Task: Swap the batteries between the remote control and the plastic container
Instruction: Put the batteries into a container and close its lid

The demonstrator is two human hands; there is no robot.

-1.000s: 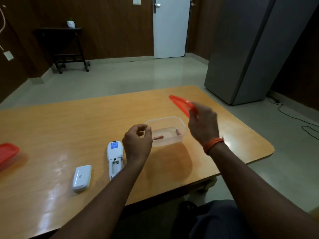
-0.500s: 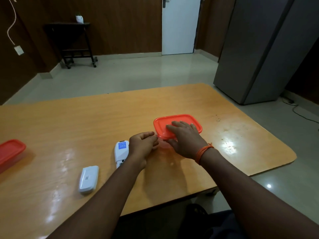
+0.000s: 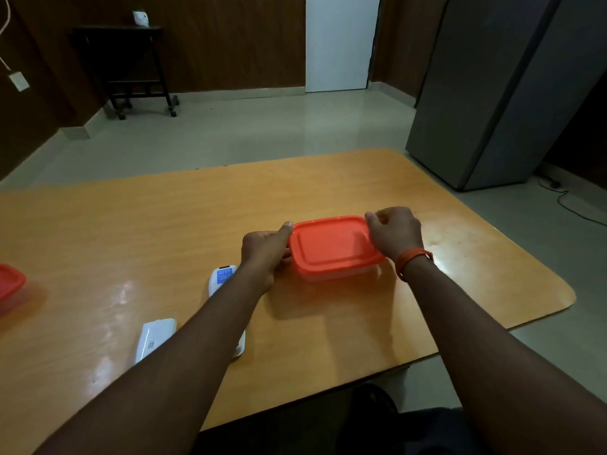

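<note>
A clear plastic container [image 3: 331,274] with an orange lid [image 3: 331,246] on top stands on the wooden table [image 3: 164,231], right of centre. My left hand [image 3: 264,254] grips its left side, thumb on the lid's edge. My right hand [image 3: 394,233] grips the lid's right far corner with curled fingers. The lid hides whatever is inside. The white remote control [image 3: 223,279] lies face down to the left, mostly under my left forearm. Its detached white battery cover [image 3: 154,338] lies further left, near the front edge.
Another orange-lidded container [image 3: 8,285] sits at the table's left edge. A grey cabinet [image 3: 505,90] stands on the floor to the right, a dark side table [image 3: 131,64] at the far wall, and a white door [image 3: 340,41] behind.
The lid went from being held up in my right hand to lying on the container. My right hand shifted from flat on the lid to its right corner, my left hand onto the left side.
</note>
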